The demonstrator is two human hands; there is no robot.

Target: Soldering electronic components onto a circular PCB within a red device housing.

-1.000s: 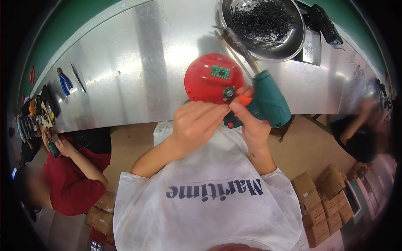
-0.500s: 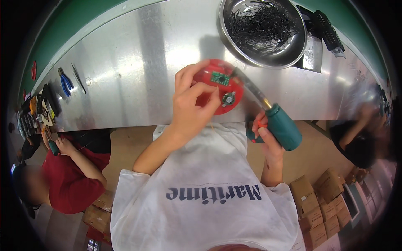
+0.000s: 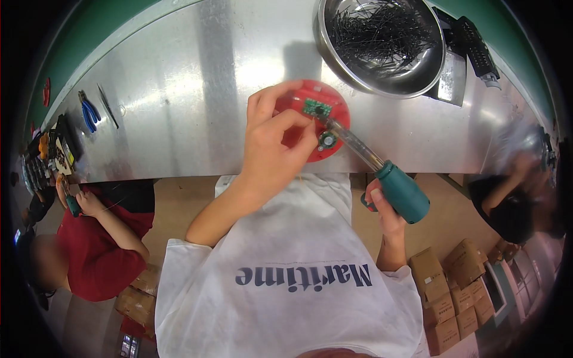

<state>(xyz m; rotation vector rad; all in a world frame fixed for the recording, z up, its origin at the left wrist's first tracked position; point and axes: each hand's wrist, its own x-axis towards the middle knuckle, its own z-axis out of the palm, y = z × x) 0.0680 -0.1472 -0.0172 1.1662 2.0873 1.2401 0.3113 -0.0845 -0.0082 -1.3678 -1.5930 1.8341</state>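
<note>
A round red plastic housing [image 3: 338, 107] lies on the metal bench, with a small green circuit board [image 3: 316, 108] and a round component [image 3: 327, 139] in it. My left hand [image 3: 268, 137] rests over its left side; thumb and forefinger pinch what looks like a thin wire, its end barely showing by the board. In my right hand [image 3: 388, 216] is a soldering gun [image 3: 404, 194] with a dark green body, held from below right. Its long barrel slants up left, and the tip meets the board's lower edge near the pinched fingers; exact contact is too small to tell.
A steel bowl [image 3: 442, 53] of black wires [image 3: 382, 36] stands at the far right, beside a black device [image 3: 474, 51]. Blue-handled pliers [image 3: 89, 114] and tweezers [image 3: 108, 106] lie left. Co-workers sit on both sides, one in a red shirt [image 3: 104, 256]. Cardboard boxes [image 3: 453, 298] are stacked behind right.
The soldering gun's tip has moved down and left, from the board's upper right to its lower edge beside my left fingers. My left hand keeps its pinch.
</note>
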